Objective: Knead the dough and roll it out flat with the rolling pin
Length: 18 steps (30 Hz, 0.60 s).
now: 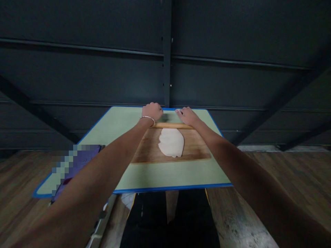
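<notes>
A pale wooden rolling pin [172, 125] lies across the far part of a brown wooden board [144, 148]. Its left end runs under the heel and wrist of my left hand [153, 111], whose fingers are curled closed; a thin bracelet circles that wrist. At the other end my right hand [188, 116] bears on the pin with bent fingers, thumb towards the middle. Both pin ends are hidden by my hands and wrists. Just on the near side of the pin, a flattened sheet of white dough [171, 143] rests on the board, its left edge wavy and uneven.
The board lies on a light green table [178, 174] with blue edging. A purple flat item [80, 160], partly pixelated, is at the table's left side. A dark panelled wall [103, 75] stands behind the far edge. Wooden flooring [292, 175] shows on both sides.
</notes>
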{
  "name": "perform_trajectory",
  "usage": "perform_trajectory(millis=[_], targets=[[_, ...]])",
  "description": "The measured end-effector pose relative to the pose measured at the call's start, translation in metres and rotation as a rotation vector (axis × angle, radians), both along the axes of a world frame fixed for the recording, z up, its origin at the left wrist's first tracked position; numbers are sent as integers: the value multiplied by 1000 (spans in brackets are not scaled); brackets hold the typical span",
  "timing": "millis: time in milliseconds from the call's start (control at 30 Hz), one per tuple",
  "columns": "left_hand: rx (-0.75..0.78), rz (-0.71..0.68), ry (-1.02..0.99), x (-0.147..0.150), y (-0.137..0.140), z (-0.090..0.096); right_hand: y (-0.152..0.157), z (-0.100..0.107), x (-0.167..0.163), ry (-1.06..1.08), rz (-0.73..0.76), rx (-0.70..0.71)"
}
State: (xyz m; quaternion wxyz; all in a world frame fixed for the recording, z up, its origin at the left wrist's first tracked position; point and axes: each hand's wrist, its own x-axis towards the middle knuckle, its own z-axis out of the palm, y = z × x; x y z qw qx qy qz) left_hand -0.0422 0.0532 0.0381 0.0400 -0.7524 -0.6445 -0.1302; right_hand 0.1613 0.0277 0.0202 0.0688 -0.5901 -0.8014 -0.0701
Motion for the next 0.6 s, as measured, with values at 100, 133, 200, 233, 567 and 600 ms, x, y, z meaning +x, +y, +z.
perform_trajectory(millis=[100, 133, 200, 233, 567, 600], targets=[[-5, -12, 8, 0, 5, -2, 4, -2, 2, 25, -11, 13], [-6, -15, 10, 0, 6, -3, 6, -2, 2, 32, -13, 14], [-11, -23, 12, 0, 8, -4, 9, -3, 3, 39, -12, 7], [-16, -27, 12, 0, 8, -5, 11, -3, 3, 39, -11, 5], [-33, -21, 21, -2, 2, -6, 6, -1, 3, -5, -26, -22], [-31, -18, 18, -2, 0, -6, 5, -1, 3, -7, -26, -30]])
